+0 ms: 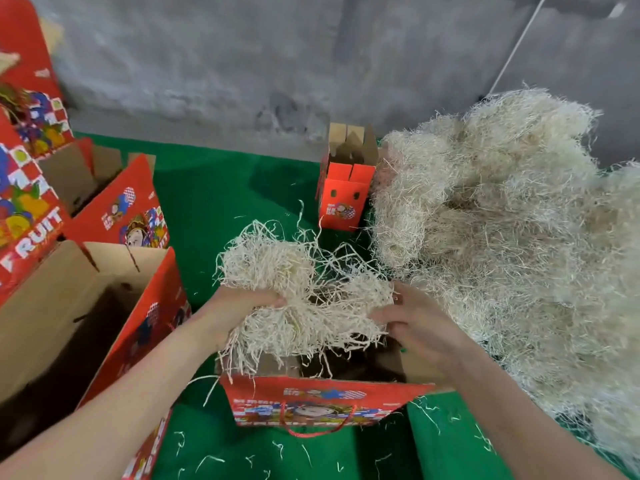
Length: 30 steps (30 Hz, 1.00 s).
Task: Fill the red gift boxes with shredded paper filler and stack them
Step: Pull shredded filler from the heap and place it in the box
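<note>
The left hand and the right hand are each clamped on one clump of shredded paper, held at lower centre over the open red gift box. The clump is best lowered straight in, spread toward the corners, with trailing strands tucked inside. The filler looks pale, springy and tangled; a large pile is heaped at right on the green surface.

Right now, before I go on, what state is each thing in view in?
near red box, open on top.
filler clump, held over the near red box, strands hanging in.
left hand, grips the filler clump.
right hand, holds the clump's other side.
small red box, upright, top flaps open.
filler pile, loose heap on the green cover.
large left box, open, no filler visible inside.
</note>
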Tool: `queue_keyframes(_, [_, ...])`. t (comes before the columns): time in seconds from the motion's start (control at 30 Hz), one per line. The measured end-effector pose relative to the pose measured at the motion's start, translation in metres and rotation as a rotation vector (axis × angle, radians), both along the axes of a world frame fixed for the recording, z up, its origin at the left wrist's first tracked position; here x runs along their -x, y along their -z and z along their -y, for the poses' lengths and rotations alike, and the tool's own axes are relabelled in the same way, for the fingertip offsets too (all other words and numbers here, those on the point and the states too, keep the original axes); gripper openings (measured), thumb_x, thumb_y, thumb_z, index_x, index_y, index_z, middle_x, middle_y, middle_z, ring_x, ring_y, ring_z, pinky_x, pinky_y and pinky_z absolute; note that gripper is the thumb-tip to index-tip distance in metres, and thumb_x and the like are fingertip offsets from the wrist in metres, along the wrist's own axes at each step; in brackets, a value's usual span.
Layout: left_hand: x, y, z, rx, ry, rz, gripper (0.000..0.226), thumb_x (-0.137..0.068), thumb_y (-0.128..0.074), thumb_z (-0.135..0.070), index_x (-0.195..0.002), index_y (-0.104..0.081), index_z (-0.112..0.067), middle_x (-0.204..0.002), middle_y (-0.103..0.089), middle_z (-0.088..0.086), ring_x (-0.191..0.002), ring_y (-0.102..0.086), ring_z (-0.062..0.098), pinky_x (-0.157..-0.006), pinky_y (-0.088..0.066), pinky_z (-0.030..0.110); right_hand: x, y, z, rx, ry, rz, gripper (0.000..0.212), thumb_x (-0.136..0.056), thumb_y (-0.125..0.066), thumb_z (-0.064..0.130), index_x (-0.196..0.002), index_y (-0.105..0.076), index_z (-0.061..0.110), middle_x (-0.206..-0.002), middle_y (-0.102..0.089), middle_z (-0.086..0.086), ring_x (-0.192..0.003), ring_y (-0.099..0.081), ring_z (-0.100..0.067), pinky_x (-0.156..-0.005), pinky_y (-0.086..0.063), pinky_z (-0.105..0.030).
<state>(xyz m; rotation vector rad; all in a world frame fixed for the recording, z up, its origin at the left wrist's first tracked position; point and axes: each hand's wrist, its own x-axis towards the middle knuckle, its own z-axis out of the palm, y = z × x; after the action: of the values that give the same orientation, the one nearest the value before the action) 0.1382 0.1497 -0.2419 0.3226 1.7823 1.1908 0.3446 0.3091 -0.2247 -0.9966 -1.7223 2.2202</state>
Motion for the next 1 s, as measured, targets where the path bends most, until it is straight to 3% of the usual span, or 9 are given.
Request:
queue_keyframes(0.17, [-0.006,-0.006,0.003,-0.111,0.084,0.135,0.032,-0.049,-0.074,-0.035,-0.078,-0.065,-0.024,-0.115,-0.057,-0.005,-0.115,-0.051,0.008,-0.105,-0.033,0.028,0.009,0.008,0.008,-0.095,0.025,-0.022,0.030,-0.073,-0.067,-0.006,-0.099,-0.060,0.008,-0.080,-0.071,-0.006,-0.073,-0.067,-0.017,-0.065,-0.056,-0.029])
queue_keyframes(0.33, [-0.015,-0.005,-0.008,-0.112,0.297,0.223,0.088,-0.013,-0.089,-0.053,-0.092,-0.066,-0.022,-0.124,-0.060,0.003,-0.121,-0.052,0.025,-0.104,-0.038,0.040,0.034,0.012,0.029,-0.456,-0.013,-0.009,0.021,-0.084,-0.061,0.000,-0.092,-0.062,0.020,-0.082,-0.071,0.013,-0.078,-0.065,0.000,-0.064,-0.048,-0.008])
queue_keyframes(0.43, [-0.026,-0.015,-0.014,-0.045,0.297,0.042,0.042,-0.033,-0.080,-0.049,-0.071,-0.067,-0.038,-0.136,-0.049,0.002,-0.130,-0.037,0.023,-0.105,-0.025,0.034,0.035,0.010,0.031,-0.485,-0.055,0.027,0.025,-0.087,-0.056,-0.002,-0.080,-0.062,0.022,-0.073,-0.070,0.014,-0.067,-0.062,0.004,-0.062,-0.047,-0.008])
queue_keyframes(0.5, [-0.020,-0.009,-0.017,-0.055,0.230,-0.001,0.035,-0.035,-0.081,-0.040,-0.067,-0.067,-0.036,-0.134,-0.052,0.003,-0.123,-0.045,0.022,-0.098,-0.030,0.030,0.026,0.006,0.024,-0.355,-0.062,0.016,0.020,-0.088,-0.055,0.002,-0.074,-0.061,0.014,-0.064,-0.067,0.009,-0.061,-0.061,-0.001,-0.065,-0.049,-0.017])
queue_keyframes(0.67, [0.005,0.000,-0.008,-0.205,-0.166,0.058,0.007,-0.074,-0.069,-0.015,-0.081,-0.068,-0.016,-0.083,-0.070,-0.007,-0.069,-0.065,0.004,-0.061,-0.046,0.010,-0.010,0.001,-0.018,-0.073,0.257,-0.078,0.019,-0.090,-0.053,0.001,-0.109,-0.056,0.001,-0.087,-0.063,-0.004,-0.070,-0.066,-0.003,-0.058,-0.052,-0.015])
queue_keyframes(0.73, [0.004,0.000,-0.007,-0.263,-0.194,0.176,0.030,-0.069,-0.075,-0.017,-0.097,-0.065,-0.008,-0.082,-0.074,-0.001,-0.069,-0.069,0.006,-0.059,-0.052,0.015,-0.012,0.003,-0.019,0.049,0.238,-0.103,0.027,-0.085,-0.059,0.006,-0.111,-0.049,0.003,-0.103,-0.061,-0.014,-0.085,-0.066,-0.017,-0.062,-0.055,-0.028])
queue_keyframes(0.83, [-0.021,-0.003,-0.018,-0.231,-0.057,0.264,0.125,-0.033,-0.091,-0.051,-0.140,-0.038,-0.015,-0.134,-0.053,0.007,-0.124,-0.049,0.026,-0.107,-0.033,0.049,0.006,0.005,0.007,-0.142,-0.207,-0.059,0.042,-0.078,-0.069,0.030,-0.114,-0.051,0.020,-0.113,-0.063,0.001,-0.101,-0.063,-0.014,-0.081,-0.054,-0.034])
queue_keyframes(0.9, [-0.036,-0.008,-0.022,-0.225,0.013,0.246,0.122,-0.028,-0.086,-0.062,-0.137,-0.043,-0.026,-0.141,-0.044,-0.002,-0.134,-0.034,0.025,-0.112,-0.020,0.053,0.022,0.007,0.022,-0.293,-0.308,-0.037,0.046,-0.074,-0.073,0.024,-0.114,-0.050,0.028,-0.095,-0.068,0.015,-0.088,-0.066,-0.004,-0.076,-0.054,-0.022])
queue_keyframes(1.0, [-0.033,-0.006,-0.019,-0.268,0.057,0.249,0.117,-0.020,-0.094,-0.033,-0.125,-0.049,-0.012,-0.134,-0.052,0.011,-0.124,-0.047,0.022,-0.110,-0.030,0.042,0.026,0.008,0.021,-0.383,-0.127,0.000,0.028,-0.077,-0.065,-0.003,-0.100,-0.053,0.009,-0.059,-0.064,0.007,-0.054,-0.061,-0.010,-0.052,-0.051,-0.020])
